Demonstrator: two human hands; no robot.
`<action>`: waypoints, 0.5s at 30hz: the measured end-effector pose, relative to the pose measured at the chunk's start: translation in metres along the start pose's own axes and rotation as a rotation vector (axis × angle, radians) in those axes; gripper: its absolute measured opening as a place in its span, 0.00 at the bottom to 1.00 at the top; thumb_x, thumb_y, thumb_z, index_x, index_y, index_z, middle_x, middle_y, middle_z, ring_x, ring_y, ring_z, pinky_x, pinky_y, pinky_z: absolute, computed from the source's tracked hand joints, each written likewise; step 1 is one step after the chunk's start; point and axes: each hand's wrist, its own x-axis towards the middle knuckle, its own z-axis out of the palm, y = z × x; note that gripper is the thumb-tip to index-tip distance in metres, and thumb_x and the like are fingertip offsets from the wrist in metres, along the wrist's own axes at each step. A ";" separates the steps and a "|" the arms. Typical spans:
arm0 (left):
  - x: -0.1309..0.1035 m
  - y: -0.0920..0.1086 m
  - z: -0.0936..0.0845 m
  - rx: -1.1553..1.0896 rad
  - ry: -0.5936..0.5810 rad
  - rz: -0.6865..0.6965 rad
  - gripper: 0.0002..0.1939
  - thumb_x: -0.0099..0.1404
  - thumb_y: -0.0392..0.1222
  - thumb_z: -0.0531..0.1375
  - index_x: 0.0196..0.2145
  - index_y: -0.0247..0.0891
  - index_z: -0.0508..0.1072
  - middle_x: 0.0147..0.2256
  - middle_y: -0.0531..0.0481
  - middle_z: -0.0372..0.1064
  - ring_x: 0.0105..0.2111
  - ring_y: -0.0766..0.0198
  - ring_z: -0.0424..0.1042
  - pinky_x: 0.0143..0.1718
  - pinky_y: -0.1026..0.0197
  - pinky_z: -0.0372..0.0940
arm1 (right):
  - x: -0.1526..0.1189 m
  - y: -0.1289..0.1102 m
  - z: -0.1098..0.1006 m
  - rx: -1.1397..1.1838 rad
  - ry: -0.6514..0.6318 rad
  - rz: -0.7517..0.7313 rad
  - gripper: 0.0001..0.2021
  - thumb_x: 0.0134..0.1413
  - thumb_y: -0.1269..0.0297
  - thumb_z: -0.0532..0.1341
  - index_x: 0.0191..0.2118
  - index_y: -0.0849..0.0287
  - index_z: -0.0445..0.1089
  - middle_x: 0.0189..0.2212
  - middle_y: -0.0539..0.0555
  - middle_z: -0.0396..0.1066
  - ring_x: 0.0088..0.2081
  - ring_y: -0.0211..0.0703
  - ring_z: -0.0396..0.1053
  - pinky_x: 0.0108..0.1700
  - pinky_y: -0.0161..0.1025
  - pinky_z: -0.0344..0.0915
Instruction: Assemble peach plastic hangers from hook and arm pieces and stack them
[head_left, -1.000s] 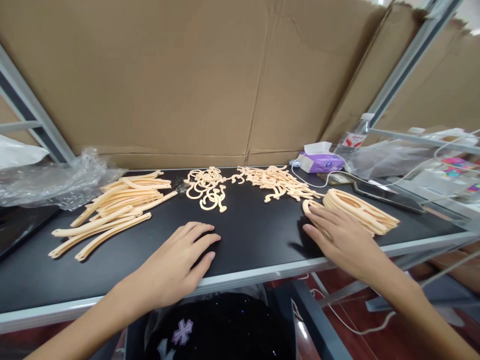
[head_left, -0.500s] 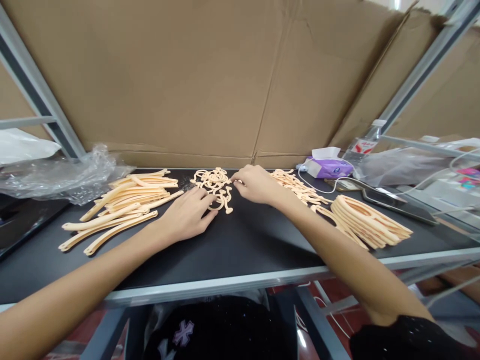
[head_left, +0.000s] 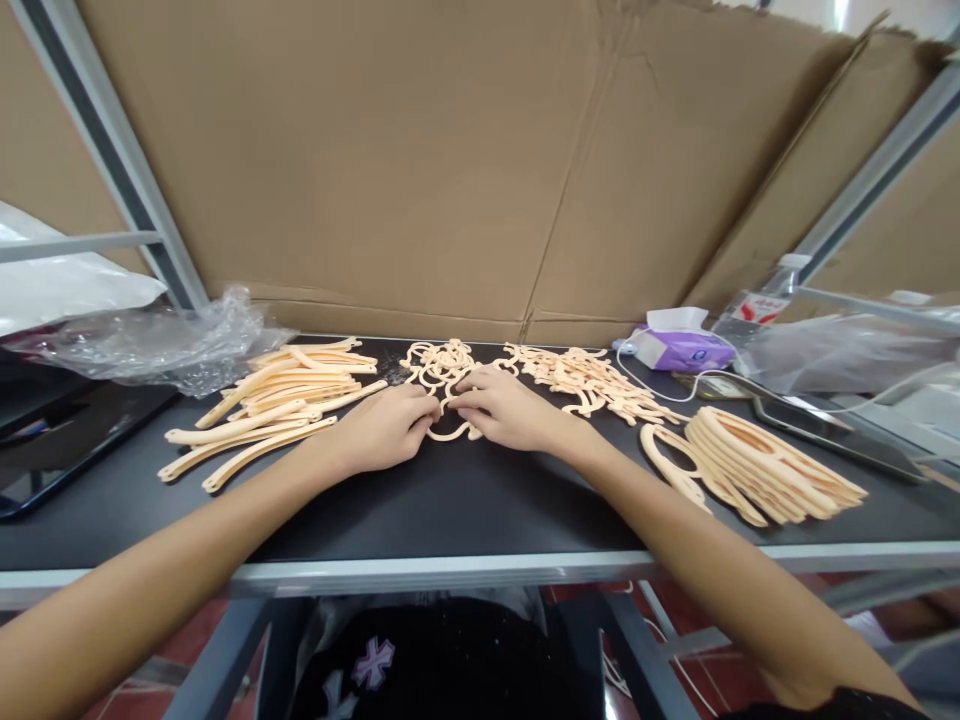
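At the middle of the black table both hands meet over a pile of small cream-coloured curved pieces [head_left: 431, 362]. My left hand [head_left: 390, 425] is closed, its thumb and fingertips pinched at the pile's near edge. Just across from it, my right hand [head_left: 504, 408] has its fingers bent together over the same pieces. A thin curved piece [head_left: 448, 436] shows between and below the fingertips, seemingly gripped from both sides. The fingers partly cover what they hold.
Long cream strips [head_left: 289, 385] lie at left, near crumpled clear plastic [head_left: 187, 345]. More small pieces [head_left: 592, 380] spread at right, beside a stack of oval-holed cream parts [head_left: 772, 465]. Behind stand a purple tissue pack [head_left: 686, 345], a bottle [head_left: 769, 290] and a cardboard wall [head_left: 420, 180]. A white cable crosses there.
My right hand has come nearer and lower, and its fingers have bent. My left hand has closed from a spread pose. Curved pieces have been pulled toward the front between them. The view has shifted slightly left.
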 end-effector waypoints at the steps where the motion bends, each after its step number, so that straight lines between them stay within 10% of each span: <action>1: 0.000 -0.003 -0.001 0.002 0.025 -0.014 0.14 0.68 0.34 0.50 0.38 0.37 0.76 0.37 0.45 0.75 0.38 0.57 0.73 0.42 0.58 0.65 | 0.000 -0.001 0.000 0.003 -0.001 0.000 0.13 0.65 0.68 0.55 0.44 0.58 0.78 0.43 0.59 0.74 0.49 0.49 0.67 0.53 0.50 0.62; 8: 0.001 -0.021 -0.034 0.038 0.212 -0.236 0.13 0.60 0.36 0.54 0.38 0.37 0.77 0.33 0.47 0.76 0.32 0.59 0.73 0.36 0.60 0.63 | -0.004 -0.007 -0.009 0.146 -0.037 0.044 0.09 0.60 0.59 0.63 0.39 0.56 0.79 0.47 0.58 0.74 0.52 0.51 0.68 0.56 0.52 0.61; 15: -0.011 -0.046 -0.072 0.019 -0.359 -0.367 0.11 0.50 0.43 0.61 0.33 0.42 0.77 0.32 0.51 0.77 0.30 0.60 0.73 0.29 0.64 0.60 | -0.004 -0.011 -0.010 0.199 -0.075 0.014 0.06 0.58 0.66 0.64 0.32 0.56 0.78 0.47 0.57 0.73 0.52 0.51 0.67 0.56 0.55 0.61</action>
